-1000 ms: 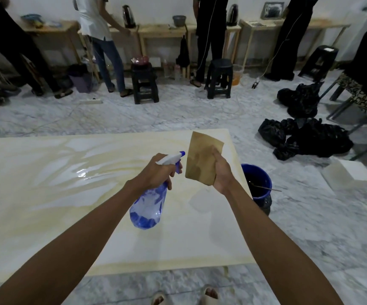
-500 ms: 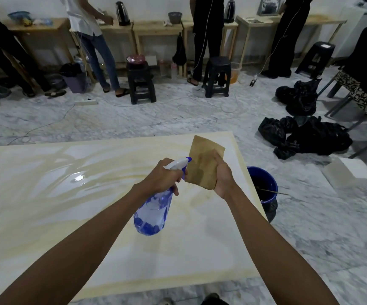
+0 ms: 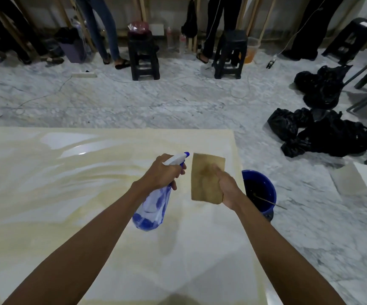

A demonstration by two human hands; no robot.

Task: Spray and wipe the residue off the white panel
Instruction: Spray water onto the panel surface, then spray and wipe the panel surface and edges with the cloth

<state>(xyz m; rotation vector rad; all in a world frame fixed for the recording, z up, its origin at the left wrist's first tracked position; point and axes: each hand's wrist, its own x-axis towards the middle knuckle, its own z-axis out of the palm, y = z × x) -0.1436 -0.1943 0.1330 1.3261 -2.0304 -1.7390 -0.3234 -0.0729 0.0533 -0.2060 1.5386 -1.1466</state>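
Note:
The white panel (image 3: 46, 194) lies flat on the floor below me, streaked with yellowish residue across its left and far parts. My left hand (image 3: 162, 172) grips a clear blue spray bottle (image 3: 154, 208) by its neck, with the white and blue nozzle pointing right at the cloth. My right hand (image 3: 226, 186) holds a tan cloth (image 3: 204, 179) upright by its right edge, just right of the nozzle and above the panel's right side. A darker damp patch shows in the cloth's middle.
A blue bucket (image 3: 264, 194) with a thin stick in it stands at the panel's right edge. Black plastic bags (image 3: 323, 135) lie on the marble floor at right. Black stools (image 3: 144, 56) and several standing people line the far wall. A white box (image 3: 363, 179) sits far right.
The view has tilted down and nearer to the panel. The cloth has turned to face the nozzle more squarely, and a damp patch now shows on it. Both hands keep their holds.

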